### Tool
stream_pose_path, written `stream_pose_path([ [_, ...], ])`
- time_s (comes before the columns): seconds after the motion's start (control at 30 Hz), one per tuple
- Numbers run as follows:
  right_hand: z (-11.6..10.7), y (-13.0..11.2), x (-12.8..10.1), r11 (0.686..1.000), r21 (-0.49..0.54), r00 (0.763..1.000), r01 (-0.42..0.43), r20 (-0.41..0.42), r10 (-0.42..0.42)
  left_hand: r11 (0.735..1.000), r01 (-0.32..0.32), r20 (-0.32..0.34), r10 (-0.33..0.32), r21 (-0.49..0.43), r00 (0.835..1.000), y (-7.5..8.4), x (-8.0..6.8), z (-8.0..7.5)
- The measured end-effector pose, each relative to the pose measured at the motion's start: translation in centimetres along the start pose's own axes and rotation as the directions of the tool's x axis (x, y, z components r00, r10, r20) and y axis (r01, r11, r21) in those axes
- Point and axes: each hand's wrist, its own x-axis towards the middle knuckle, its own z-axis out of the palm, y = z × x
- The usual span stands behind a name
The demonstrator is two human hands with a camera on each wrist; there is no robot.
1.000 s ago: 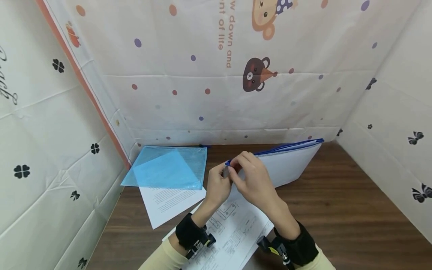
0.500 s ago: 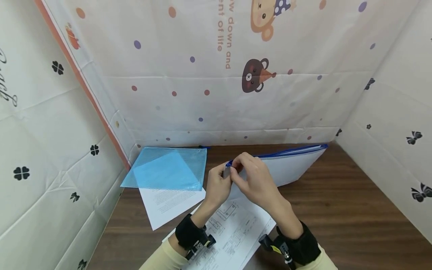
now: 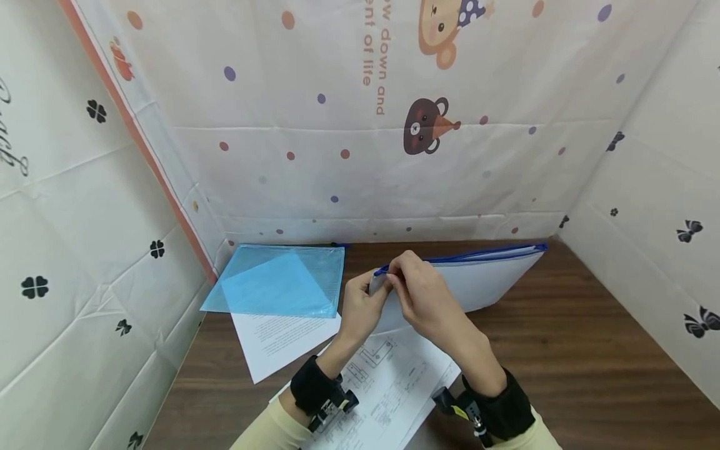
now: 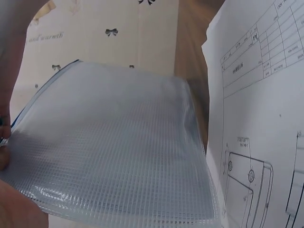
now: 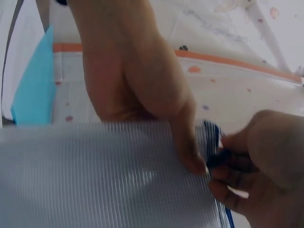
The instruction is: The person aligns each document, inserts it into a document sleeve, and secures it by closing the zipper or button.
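Observation:
A clear mesh zipper pouch [image 3: 485, 282] with a blue zipper edge stands tilted, its zipper side up. My left hand [image 3: 360, 307] grips the pouch's left top corner, its thumb flat on the mesh in the right wrist view. Close beside it, my right hand [image 3: 425, 297] pinches the small dark blue zipper pull [image 5: 219, 158] between thumb and fingers at that same corner. In the left wrist view the mesh side [image 4: 118, 137] spreads wide, with fingertips at its left edge. Past the right hand, the far end of the zipper shows a gap between its blue edges.
Printed sheets with line drawings [image 3: 394, 387] lie on the wooden table [image 3: 562, 350] under the forearms. At the back left is a light blue pouch [image 3: 281, 284], partly over a text sheet [image 3: 275, 350]. Patterned cloth walls [image 3: 315, 181] close in the back and sides.
The pouch's right end has dropped slightly and shifted a little right. My left thumb has come up against the right fingertips at the corner. Both hands keep their hold.

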Motion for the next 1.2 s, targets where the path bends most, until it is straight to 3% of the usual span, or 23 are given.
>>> stream_pose_path([
  [0.13,0.0,0.2,-0.1,0.999,0.023,0.999,-0.023,0.032,0.022,1.0,-0.029,0.01,0.029,0.011,1.0,-2.0,0.2,-0.2],
  [0.47,0.5,-0.2,-0.1,0.995,0.063,0.996,-0.082,0.035,0.079,0.999,-0.008,0.006,0.008,0.05,1.0,-2.0,0.1,-0.2],
  [0.67,0.5,-0.3,-0.1,0.992,0.111,0.998,-0.054,-0.016,0.056,0.999,-0.011,0.036,0.01,0.031,0.999,-1.9,0.1,-0.3],
  [0.9,0.4,-0.3,0.0,0.997,0.068,0.994,-0.021,-0.11,0.028,0.999,-0.031,0.033,0.031,-0.007,0.999,-1.8,0.0,-0.1],
  [1.2,0.1,-0.2,-0.1,0.998,-0.038,0.983,-0.054,-0.179,0.046,0.999,-0.035,0.043,0.035,-0.01,0.998,-1.6,0.0,-0.1],
])
